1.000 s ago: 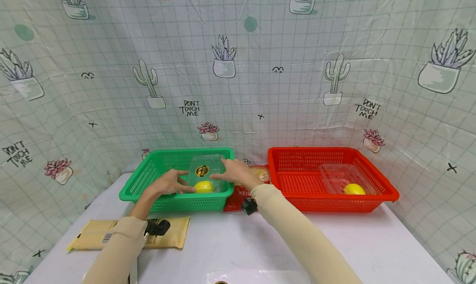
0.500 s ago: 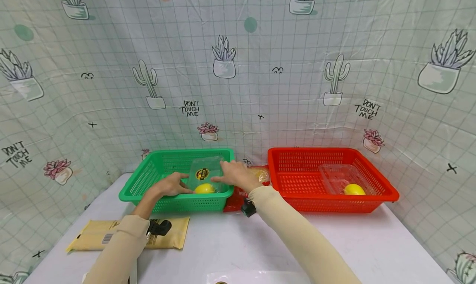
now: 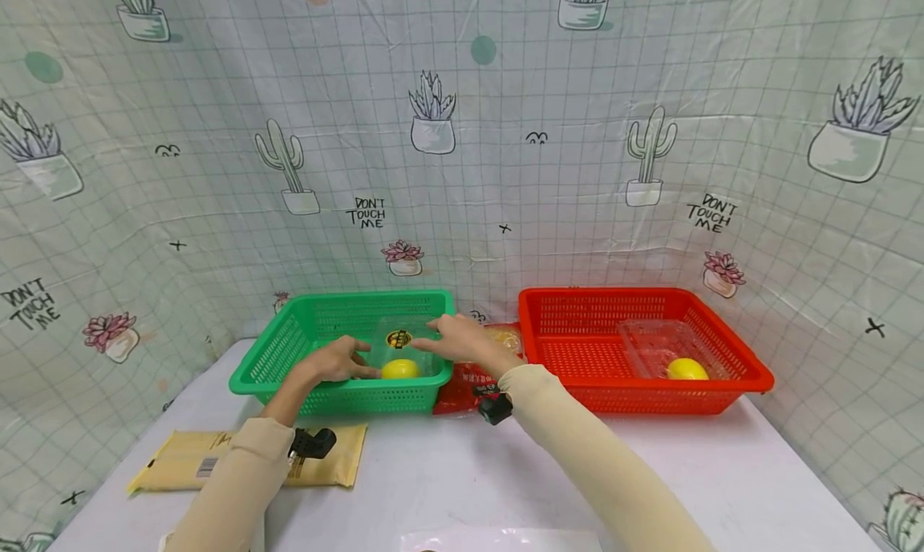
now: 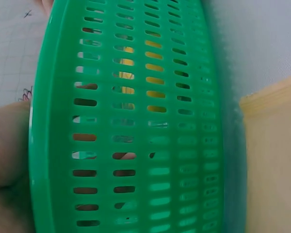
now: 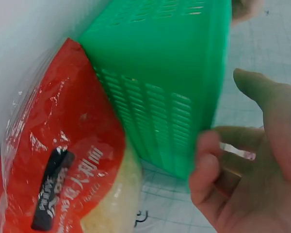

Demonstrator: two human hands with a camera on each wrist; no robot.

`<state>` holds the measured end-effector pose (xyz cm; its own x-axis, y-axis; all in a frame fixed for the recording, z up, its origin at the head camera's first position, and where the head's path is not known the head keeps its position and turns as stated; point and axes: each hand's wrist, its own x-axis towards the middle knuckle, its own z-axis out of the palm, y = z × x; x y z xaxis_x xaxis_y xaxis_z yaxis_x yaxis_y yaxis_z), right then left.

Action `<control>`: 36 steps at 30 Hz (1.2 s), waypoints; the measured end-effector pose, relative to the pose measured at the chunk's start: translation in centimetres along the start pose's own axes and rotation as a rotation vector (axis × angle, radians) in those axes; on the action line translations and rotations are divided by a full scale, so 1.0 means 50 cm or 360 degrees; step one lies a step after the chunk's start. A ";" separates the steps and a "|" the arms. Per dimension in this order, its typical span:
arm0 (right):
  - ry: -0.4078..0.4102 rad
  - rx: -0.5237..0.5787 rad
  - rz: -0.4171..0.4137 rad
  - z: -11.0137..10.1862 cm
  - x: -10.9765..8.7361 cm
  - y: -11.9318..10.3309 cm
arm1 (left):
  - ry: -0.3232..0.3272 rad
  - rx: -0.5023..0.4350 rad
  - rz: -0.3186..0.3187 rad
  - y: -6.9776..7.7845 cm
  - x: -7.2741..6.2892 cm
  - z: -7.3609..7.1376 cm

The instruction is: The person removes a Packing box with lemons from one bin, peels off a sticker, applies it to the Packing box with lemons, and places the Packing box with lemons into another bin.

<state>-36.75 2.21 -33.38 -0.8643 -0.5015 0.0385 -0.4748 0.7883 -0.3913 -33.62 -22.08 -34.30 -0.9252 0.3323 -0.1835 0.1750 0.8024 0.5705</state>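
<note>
In the head view a clear plastic box [image 3: 378,343] with a round black-and-yellow label sits low in the green basket [image 3: 368,392]. A yellow lemon [image 3: 400,368] shows at its near side. My left hand [image 3: 338,361] reaches over the basket's front rim, thumb and index apart at the box's left edge. From the right my right hand [image 3: 459,342] leans over the basket's end, fingertips at the box's right edge. In the right wrist view its thumb stands away from loosely bent fingers. The basket wall hides much of the left fingers in the left wrist view.
A red basket [image 3: 621,395] on the right holds another clear box [image 3: 653,343] and lemon [image 3: 687,368]. Between the baskets lies a red pasta bag [image 5: 72,126]. A tan packet [image 3: 339,456] lies at front left, and a clear wrapper [image 3: 505,538] at the near edge.
The clear box has sunk lower and lies flatter in the green basket. Both hands stay at its sides with only small shifts.
</note>
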 end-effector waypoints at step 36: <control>0.0210 0.0114 0.0198 -0.210 -0.382 0.388 | 0.0127 0.0188 0.0901 0.407 0.085 0.232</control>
<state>-31.17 30.84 -32.07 -0.9321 -0.3469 0.1042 -0.3540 0.8117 -0.4646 -30.09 1.41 -32.76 -0.6983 0.6908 0.1875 0.6818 0.5621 0.4682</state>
